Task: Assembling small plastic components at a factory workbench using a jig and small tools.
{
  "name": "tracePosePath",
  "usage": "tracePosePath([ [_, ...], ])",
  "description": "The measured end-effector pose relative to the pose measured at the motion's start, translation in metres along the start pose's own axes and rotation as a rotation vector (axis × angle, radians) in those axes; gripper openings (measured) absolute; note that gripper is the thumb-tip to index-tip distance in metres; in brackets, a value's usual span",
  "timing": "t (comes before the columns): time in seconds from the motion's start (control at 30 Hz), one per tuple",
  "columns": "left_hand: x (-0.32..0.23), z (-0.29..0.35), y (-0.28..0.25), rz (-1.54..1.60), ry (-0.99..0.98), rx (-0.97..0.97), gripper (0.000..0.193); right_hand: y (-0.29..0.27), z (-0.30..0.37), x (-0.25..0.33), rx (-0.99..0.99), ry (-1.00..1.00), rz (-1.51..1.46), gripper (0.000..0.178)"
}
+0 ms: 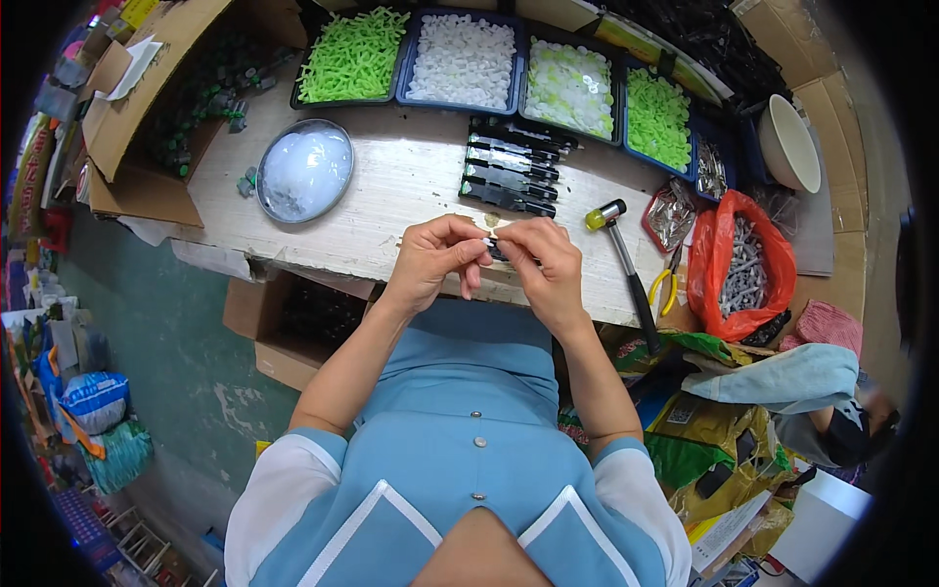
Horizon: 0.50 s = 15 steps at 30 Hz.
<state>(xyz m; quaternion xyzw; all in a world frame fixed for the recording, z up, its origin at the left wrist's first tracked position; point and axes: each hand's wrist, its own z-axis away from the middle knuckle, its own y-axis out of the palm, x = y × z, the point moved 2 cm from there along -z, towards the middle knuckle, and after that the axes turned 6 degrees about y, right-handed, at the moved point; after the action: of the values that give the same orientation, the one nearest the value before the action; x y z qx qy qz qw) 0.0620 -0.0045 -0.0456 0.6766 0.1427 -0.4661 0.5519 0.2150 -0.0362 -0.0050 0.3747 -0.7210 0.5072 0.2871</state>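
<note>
Over the table's front edge, my left hand [437,257] and my right hand [544,261] meet with fingertips almost touching. Both are closed in a pinch around a small whitish piece [488,242]; its exact kind is too small to tell. A dark bit shows just under the right fingertips, partly hidden by them. Just beyond the hands, several black elongated plastic parts [511,179] lie side by side in a stack-like row, some with clear or silvery middles. To their right rests a hammer [629,269] with a yellow-and-black head and a black grip.
Along the back stand trays of green strips [353,57], white pieces [463,61] and pale caps [570,86]. A round dish [305,170] sits left, near an open carton [147,201]. On the right are yellow-handled pliers [666,286] and a red bag [708,279] of grey parts.
</note>
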Motion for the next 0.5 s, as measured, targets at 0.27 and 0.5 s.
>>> tracePosePath([
  [0.27, -0.004, 0.002, 0.005, -0.213, 0.056, -0.082, 0.014, 0.003, 0.003, -0.001, -0.058, -0.174, 0.165, 0.01],
  [0.5, -0.011, -0.003, -0.019, -1.077, 0.467, 0.02, 0.029, 0.011, 0.009, -0.022, 0.091, -0.185, 0.403, 0.008],
])
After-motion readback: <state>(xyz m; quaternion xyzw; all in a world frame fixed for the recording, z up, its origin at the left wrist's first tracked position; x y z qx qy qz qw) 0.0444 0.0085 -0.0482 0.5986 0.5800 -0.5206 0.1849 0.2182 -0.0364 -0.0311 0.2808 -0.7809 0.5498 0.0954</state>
